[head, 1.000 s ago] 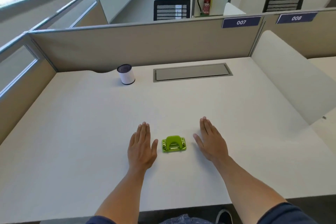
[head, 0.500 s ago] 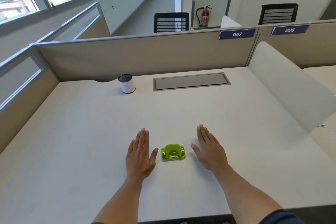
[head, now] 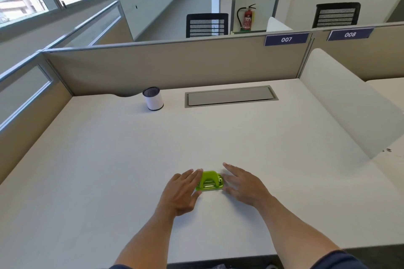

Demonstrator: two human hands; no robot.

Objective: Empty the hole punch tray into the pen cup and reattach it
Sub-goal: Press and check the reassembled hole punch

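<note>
A small lime-green hole punch (head: 210, 181) sits on the white desk (head: 109, 170) near the front edge. My left hand (head: 182, 191) lies right against its left side, fingers apart and fingertips touching the punch. My right hand (head: 243, 185) is against its right side, fingers spread, touching or almost touching. Neither hand has closed around it. The tray under the punch is hidden. A white pen cup (head: 153, 98) with a dark mesh inside stands upright far back on the left.
A grey cable hatch (head: 230, 96) is set into the desk at the back. Beige partitions (head: 175, 63) wall the back and left. A white rounded divider (head: 341, 105) slopes along the right side.
Both hands have slid inward from resting flat beside the hole punch to flanking it closely. The camera view has tilted up a little.
</note>
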